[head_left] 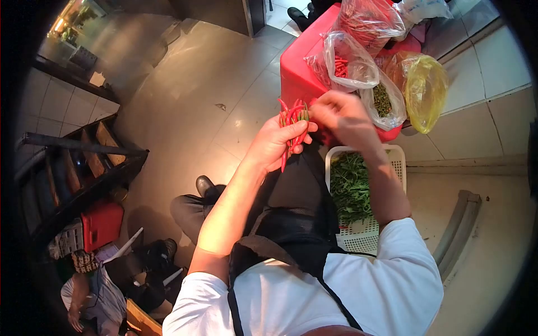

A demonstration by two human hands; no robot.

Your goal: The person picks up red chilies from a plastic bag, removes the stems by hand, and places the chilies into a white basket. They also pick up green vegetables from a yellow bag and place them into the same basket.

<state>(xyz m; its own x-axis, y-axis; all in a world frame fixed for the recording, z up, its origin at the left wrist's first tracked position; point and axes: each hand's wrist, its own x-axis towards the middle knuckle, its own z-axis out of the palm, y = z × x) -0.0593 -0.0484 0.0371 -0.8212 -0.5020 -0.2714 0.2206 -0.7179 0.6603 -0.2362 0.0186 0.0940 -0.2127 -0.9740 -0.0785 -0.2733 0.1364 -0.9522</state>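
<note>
My left hand is closed around a small bunch of red chili peppers, their tips and green stems sticking out past the fingers. Just to the right, my right hand is beside the bunch, its fingers curled and smeared by motion. Whether it pinches anything does not show. Behind the right hand, a clear plastic bag of red chilies stands open on a red stool or table. Another open bag, holding small green stems or peppers, sits close to my right wrist.
A white perforated basket of leafy greens stands by my right forearm. A yellow plastic bag and a larger bag of red chilies lie near the wall. At lower left are a dark slatted rack, a red box and another person.
</note>
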